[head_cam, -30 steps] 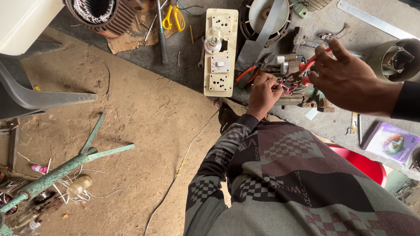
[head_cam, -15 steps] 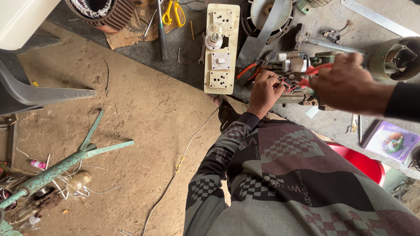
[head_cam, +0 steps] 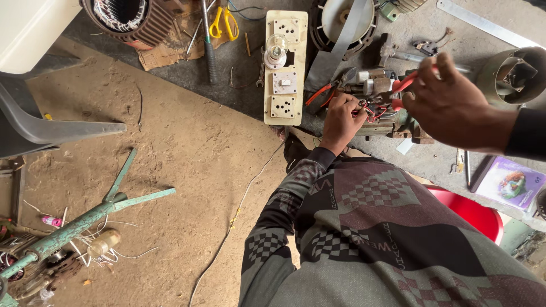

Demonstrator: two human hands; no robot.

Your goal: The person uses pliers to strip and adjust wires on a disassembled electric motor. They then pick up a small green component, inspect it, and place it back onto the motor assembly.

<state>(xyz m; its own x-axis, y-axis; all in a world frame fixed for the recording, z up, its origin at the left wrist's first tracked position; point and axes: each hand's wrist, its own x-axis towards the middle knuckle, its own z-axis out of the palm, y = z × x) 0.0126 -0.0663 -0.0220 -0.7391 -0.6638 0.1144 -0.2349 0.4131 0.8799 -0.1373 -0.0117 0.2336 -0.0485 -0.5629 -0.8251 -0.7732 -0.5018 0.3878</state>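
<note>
The motor (head_cam: 378,108), on the concrete beside the switchboard (head_cam: 286,68), is worked at by both hands. Its wires (head_cam: 368,112) are pinched in the curled left hand (head_cam: 340,122). Red-handled pliers (head_cam: 405,85) are gripped by the closed right hand (head_cam: 449,102), held above, forearm cut off. The pliers' tip is hidden.

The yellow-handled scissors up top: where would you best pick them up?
Take the scissors by the yellow finger loops, coming straight down from above. They lie flat with the loops exposed beside the screwdriver, while the blade end near the top edge is hard to see.
</note>
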